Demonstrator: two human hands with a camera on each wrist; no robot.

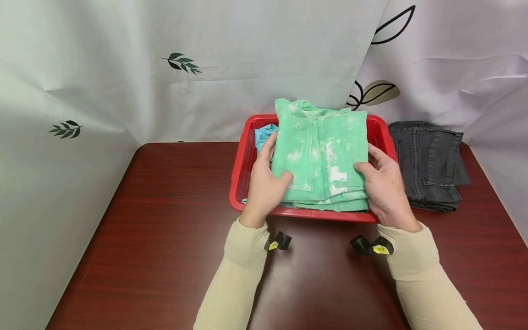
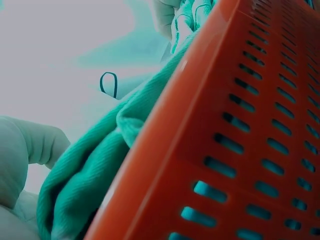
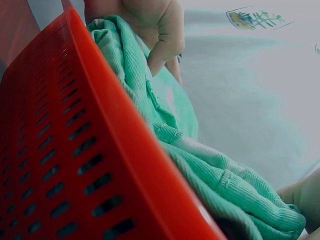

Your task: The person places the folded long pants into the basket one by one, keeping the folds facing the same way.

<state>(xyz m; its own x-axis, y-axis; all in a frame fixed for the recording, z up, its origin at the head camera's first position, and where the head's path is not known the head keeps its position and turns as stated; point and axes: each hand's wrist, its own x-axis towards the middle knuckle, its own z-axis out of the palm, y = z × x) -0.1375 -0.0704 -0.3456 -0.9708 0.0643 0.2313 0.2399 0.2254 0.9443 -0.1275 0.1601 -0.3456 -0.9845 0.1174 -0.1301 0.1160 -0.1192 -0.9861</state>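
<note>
A folded green garment with white blotches and pockets, like jeans (image 1: 321, 151), lies over a red perforated basket (image 1: 236, 183). My left hand (image 1: 266, 181) grips its left side, thumb on top and fingers along the edge. On the opposite edge my right hand (image 1: 383, 183) holds it the same way, thumb over the cloth. In the left wrist view, thick green folds (image 2: 100, 165) rise above the basket rim (image 2: 165, 120). The right wrist view has both hands at the ends of the folded layers (image 3: 215, 170). Light blue cloth (image 1: 264, 135) shows inside the basket at the left.
Folded dark grey jeans (image 1: 429, 165) lie on the table just right of the basket. The reddish-brown wooden table (image 1: 165, 220) extends to the left and front. A white curtain (image 1: 247, 59) with leaf prints hangs close behind the basket.
</note>
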